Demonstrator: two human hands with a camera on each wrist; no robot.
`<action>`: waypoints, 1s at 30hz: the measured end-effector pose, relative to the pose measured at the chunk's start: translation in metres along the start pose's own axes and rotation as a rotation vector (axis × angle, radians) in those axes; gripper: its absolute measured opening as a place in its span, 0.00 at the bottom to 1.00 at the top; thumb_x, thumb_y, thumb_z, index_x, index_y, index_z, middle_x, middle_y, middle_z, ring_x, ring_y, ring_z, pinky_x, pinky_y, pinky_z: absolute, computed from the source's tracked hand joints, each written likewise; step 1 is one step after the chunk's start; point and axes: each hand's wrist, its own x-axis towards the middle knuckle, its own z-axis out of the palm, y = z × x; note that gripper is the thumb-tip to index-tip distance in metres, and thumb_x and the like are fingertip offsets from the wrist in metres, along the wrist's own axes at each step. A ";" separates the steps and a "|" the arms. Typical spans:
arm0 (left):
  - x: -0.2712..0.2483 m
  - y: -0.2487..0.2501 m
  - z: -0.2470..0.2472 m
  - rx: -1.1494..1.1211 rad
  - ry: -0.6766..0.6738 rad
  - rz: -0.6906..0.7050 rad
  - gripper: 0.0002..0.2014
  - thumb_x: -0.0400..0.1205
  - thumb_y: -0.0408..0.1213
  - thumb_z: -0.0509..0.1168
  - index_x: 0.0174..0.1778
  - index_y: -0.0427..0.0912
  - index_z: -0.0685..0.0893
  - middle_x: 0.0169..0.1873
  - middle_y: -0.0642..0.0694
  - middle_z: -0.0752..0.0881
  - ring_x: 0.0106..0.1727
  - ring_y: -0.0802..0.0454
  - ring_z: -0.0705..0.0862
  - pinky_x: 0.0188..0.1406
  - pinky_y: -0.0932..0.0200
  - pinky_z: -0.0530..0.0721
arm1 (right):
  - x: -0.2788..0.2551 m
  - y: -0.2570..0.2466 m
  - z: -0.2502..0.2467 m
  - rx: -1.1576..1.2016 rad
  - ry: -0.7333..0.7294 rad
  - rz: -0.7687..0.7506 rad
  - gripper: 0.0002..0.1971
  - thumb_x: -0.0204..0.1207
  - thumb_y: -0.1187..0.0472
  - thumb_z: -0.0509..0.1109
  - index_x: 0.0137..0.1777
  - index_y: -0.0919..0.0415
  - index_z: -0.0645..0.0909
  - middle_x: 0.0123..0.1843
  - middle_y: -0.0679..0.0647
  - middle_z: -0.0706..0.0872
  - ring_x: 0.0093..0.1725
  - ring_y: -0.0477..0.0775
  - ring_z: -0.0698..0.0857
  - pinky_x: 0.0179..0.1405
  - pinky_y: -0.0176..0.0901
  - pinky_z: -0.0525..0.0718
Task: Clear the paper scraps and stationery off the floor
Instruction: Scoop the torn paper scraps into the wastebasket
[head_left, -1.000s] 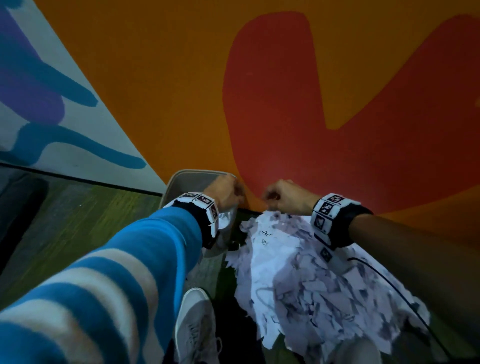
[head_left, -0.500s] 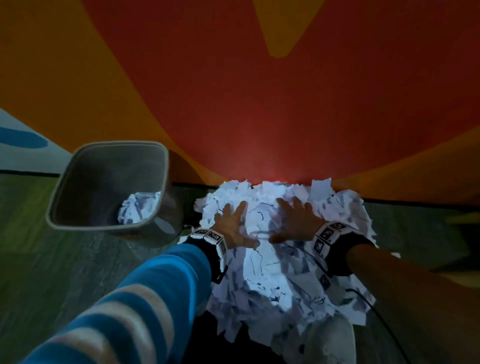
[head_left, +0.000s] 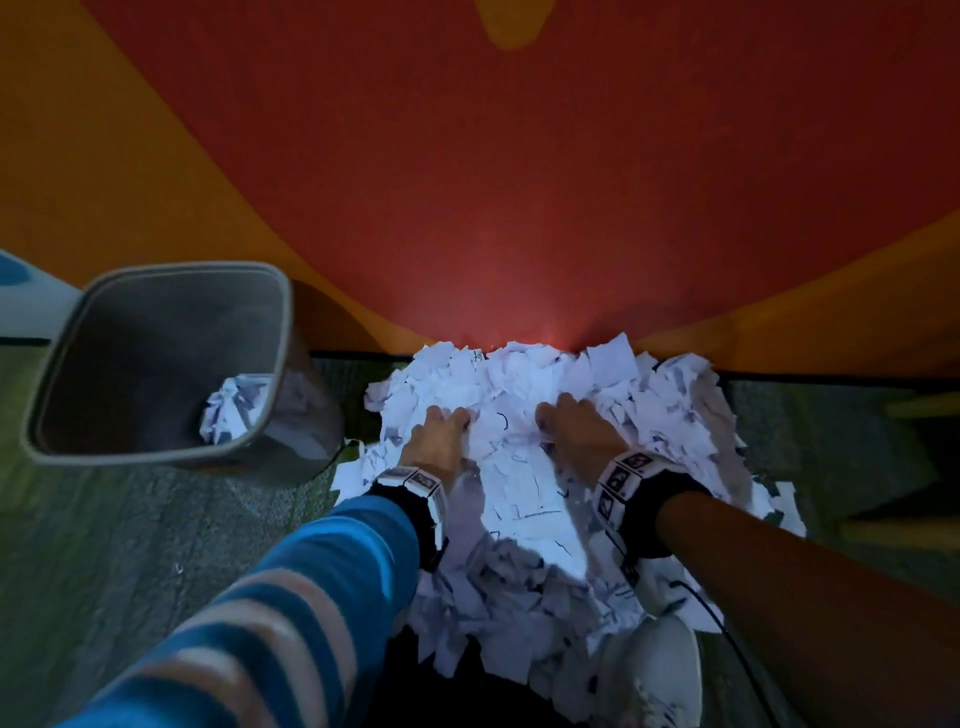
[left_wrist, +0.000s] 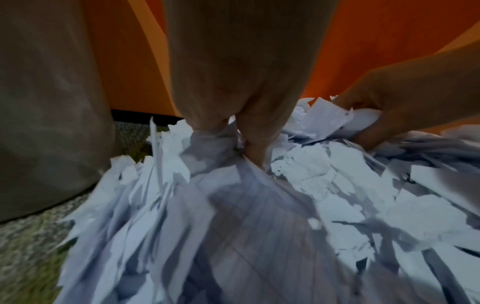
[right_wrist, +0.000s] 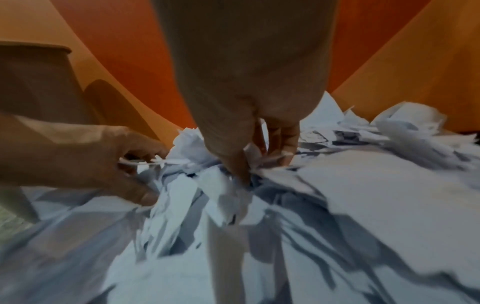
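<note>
I see my left hand (head_left: 441, 436) and right hand (head_left: 584, 431) side by side, fingers curled down into the paper scraps (head_left: 524, 493) — each gathering a bunch. The pile lies on the carpet against the wall; the bin (head_left: 156, 457) stands just left.

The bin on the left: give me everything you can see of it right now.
The bin is a grey, plastic-looking wastebasket with a rounded-square rim, standing on the carpet against the orange wall, left of the paper scrap pile. It looks upright, though the camera sees it at a slant. Its mouth is open, with no lid in view. Inside lies a crumpled wad of paper, low against the wall nearest the pile; the rest looks bare. Neither hand touches it.
</note>
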 end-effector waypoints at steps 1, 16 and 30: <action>-0.003 0.000 -0.006 0.002 -0.001 -0.006 0.24 0.79 0.38 0.74 0.69 0.48 0.74 0.62 0.40 0.72 0.60 0.35 0.81 0.58 0.43 0.83 | -0.002 0.001 -0.008 0.022 -0.003 -0.002 0.10 0.79 0.65 0.66 0.59 0.60 0.77 0.59 0.62 0.76 0.60 0.66 0.79 0.50 0.52 0.79; -0.104 0.013 -0.213 -0.252 0.267 0.131 0.11 0.76 0.35 0.77 0.52 0.38 0.91 0.47 0.40 0.91 0.43 0.51 0.85 0.43 0.63 0.81 | -0.087 -0.078 -0.212 0.227 0.107 -0.066 0.05 0.66 0.74 0.68 0.31 0.68 0.78 0.23 0.53 0.73 0.20 0.47 0.71 0.19 0.35 0.69; -0.171 -0.125 -0.296 -0.519 0.578 -0.138 0.21 0.77 0.35 0.75 0.22 0.44 0.73 0.21 0.49 0.71 0.27 0.50 0.68 0.23 0.60 0.62 | -0.072 -0.244 -0.209 0.588 0.215 -0.205 0.09 0.70 0.69 0.74 0.40 0.77 0.79 0.32 0.55 0.72 0.30 0.50 0.71 0.31 0.42 0.67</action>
